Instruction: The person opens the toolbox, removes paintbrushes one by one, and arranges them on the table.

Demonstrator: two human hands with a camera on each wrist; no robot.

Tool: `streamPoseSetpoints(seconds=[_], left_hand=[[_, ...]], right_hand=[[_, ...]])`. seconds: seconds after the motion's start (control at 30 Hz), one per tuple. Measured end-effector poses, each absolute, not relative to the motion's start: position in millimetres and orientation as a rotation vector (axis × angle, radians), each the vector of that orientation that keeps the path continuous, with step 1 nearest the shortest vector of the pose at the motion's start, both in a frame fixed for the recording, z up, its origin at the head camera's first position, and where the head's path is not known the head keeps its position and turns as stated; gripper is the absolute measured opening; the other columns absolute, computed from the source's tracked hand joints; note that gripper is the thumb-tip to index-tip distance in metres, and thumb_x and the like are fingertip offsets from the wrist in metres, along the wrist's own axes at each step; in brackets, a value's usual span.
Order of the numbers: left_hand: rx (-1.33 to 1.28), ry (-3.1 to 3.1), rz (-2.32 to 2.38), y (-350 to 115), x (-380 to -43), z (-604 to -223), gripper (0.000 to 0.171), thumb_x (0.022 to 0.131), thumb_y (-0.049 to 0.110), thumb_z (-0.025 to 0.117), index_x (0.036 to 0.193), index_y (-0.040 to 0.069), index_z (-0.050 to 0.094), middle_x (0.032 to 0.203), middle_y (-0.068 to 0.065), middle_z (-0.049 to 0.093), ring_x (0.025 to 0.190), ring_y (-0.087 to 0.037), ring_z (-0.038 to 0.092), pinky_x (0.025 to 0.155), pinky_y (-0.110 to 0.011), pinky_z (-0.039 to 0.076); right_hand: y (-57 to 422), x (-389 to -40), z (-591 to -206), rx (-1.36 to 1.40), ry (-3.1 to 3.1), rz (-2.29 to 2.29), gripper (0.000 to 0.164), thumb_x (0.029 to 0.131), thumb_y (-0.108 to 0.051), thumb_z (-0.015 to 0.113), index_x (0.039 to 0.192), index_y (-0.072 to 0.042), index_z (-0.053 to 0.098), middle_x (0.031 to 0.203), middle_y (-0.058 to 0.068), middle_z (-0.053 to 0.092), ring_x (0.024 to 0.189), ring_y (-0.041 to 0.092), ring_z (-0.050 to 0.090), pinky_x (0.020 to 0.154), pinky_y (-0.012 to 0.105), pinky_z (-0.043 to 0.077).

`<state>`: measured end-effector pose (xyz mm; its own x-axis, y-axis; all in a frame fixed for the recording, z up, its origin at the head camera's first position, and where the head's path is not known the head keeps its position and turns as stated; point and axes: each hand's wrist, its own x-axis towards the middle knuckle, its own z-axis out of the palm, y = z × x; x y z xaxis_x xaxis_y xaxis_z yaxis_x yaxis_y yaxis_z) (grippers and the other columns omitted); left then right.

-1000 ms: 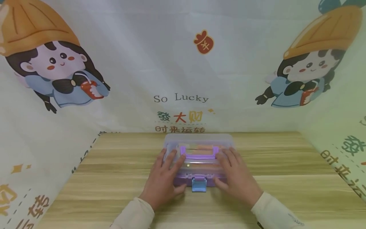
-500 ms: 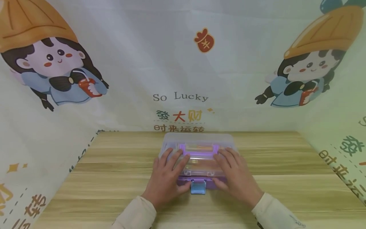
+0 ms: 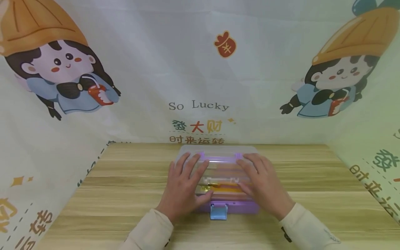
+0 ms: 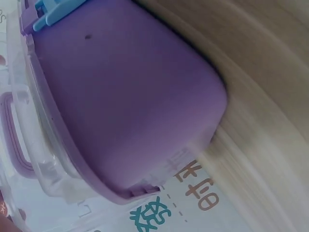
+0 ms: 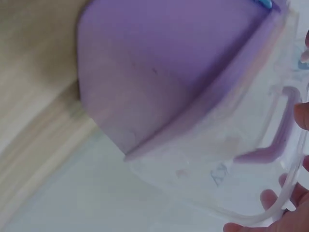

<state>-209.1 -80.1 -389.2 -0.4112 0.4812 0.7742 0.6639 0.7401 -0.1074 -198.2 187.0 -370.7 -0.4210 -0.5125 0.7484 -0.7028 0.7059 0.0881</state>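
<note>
A plastic storage box stands on the table, with a purple base (image 3: pixel 231 207), a blue front latch (image 3: pixel 218 211) hanging down and a clear lid (image 3: pixel 221 169) with a purple handle (image 5: pixel 270 150). The lid is tilted up at its front, apart from the base. My left hand (image 3: pixel 184 189) holds the lid's left side, fingers on top and thumb at the front. On the right side my right hand (image 3: pixel 265 180) grips it; fingers show round the rim in the right wrist view. Orange and gold-coloured contents (image 3: pixel 225 188) show inside, their kind unclear.
The wood-grain table (image 3: pixel 312 208) extends on both sides of the box. Behind it hangs a white printed cloth (image 3: pixel 262 69), which also runs along the left and right sides.
Both hands have lifted the front of the lid up and back from the base, and the gap has widened. The base has shifted slightly nearer to me.
</note>
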Motion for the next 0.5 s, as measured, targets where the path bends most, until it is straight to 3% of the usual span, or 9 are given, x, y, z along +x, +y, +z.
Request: streamPoseSetpoints(seconds=[0.27, 0.5], left_hand=[[-0.821, -2.102, -0.309, -77, -201, -395, 0.076, 0.074, 0.052, 0.071, 0.137, 0.012, 0.053, 0.149, -0.023, 0.038, 0.139, -0.047, 0.031, 0.101, -0.074, 0.028], [-0.809, -2.105, -0.374, -78, -196, -403, 0.070, 0.086, 0.057, 0.055, 0.138, 0.011, 0.052, 0.151, -0.023, 0.035, 0.143, -0.045, 0.025, 0.109, -0.070, 0.016]], right_hand=[[189, -195, -358, 0.934, -2.176, 0.244, 0.064, 0.077, -0.020, 0.080, 0.131, 0.001, 0.054, 0.127, 0.023, 0.055, 0.118, 0.043, 0.051, 0.100, 0.058, 0.041], [191, -201, -342, 0.920, -2.167, 0.279, 0.054, 0.076, -0.008, 0.082, 0.124, 0.001, 0.059, 0.127, 0.024, 0.056, 0.121, 0.046, 0.050, 0.099, 0.060, 0.041]])
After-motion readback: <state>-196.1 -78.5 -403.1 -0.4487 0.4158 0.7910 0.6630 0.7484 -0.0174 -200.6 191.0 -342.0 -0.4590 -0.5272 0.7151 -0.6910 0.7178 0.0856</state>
